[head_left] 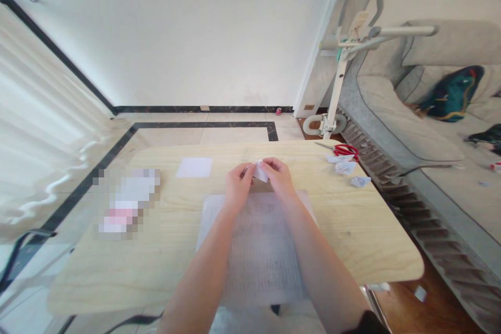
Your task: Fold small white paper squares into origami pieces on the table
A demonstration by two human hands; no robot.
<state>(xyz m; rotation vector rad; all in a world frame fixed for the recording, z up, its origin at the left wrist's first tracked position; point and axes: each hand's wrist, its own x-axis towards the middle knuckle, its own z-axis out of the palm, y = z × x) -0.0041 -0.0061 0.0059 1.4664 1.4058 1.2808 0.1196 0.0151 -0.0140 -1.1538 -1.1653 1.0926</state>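
Observation:
Between my two hands is a small folded piece of white paper (261, 173), raised a little over the table. My left hand (238, 182) pinches its left side, and my right hand (278, 175) grips its right side and top edge. Below my forearms lies a large printed sheet (262, 245), its text too blurred to read. To the left of my hands a flat white paper (194, 167) rests on the wood. Several small folded paper pieces (345, 168) sit at the far right of the table, beside red-handled scissors (344, 151).
The light wooden table (176, 250) has rounded corners. On its left lies a pixelated white and pink object (129, 201). A white exercise machine (338, 83) stands behind the right corner, next to a grey sofa (422, 130). A paper scrap (420, 293) lies on the floor.

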